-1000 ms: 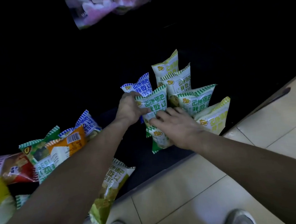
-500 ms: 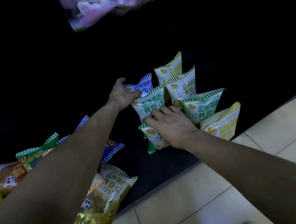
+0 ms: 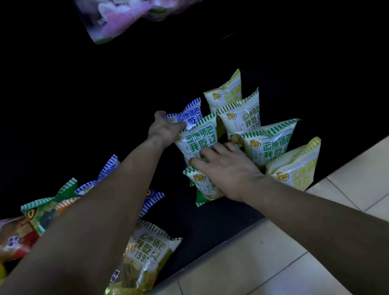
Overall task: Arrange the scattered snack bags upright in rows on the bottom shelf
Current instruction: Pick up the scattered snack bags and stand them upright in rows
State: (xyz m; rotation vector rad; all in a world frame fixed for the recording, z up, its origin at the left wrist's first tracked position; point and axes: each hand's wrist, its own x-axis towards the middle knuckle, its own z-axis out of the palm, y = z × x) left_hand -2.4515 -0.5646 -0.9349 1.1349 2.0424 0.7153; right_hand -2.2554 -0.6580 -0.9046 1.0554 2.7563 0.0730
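In the head view we see the left hand (image 3: 165,132) pinching the blue-striped bag (image 3: 190,114) at its corner, upright on the dark bottom shelf (image 3: 181,216). Just right of that pinch, the right hand (image 3: 229,170) presses straight fingers on a green-striped bag (image 3: 199,135). Right of it stand 4 upright bags (image 3: 270,142).
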